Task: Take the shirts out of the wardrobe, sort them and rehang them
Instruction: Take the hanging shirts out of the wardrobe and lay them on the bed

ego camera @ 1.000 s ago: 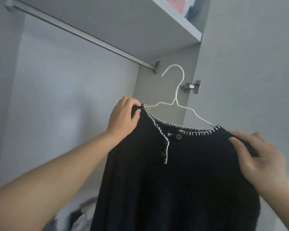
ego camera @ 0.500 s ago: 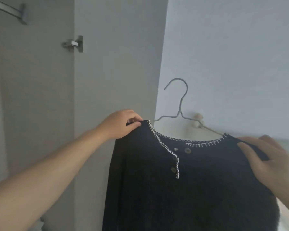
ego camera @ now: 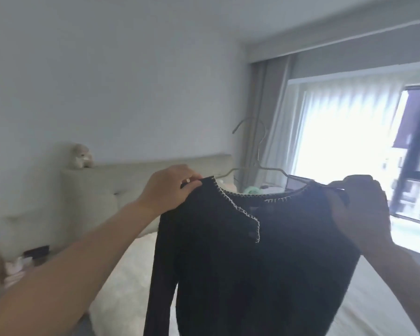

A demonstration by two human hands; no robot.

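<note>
Bed (ego camera: 136,270) ahead; we pinch black shirt (ego camera: 252,263) w/ left hand (ego camera: 170,190) & right hand (ego camera: 359,214) at shoulders, keeping it on hanger (ego camera: 257,151) prob. for laying down.

Black long-sleeved shirt (ego camera: 252,263), white blanket stitching along neckline and short buttoned placket. Hangs on thin wire hanger (ego camera: 257,163), hook upright, slightly blurred. Held up in the air by both shoulders, front facing the camera, body and left-side sleeve hanging straight down, above the bed (ego camera: 131,275)
</note>
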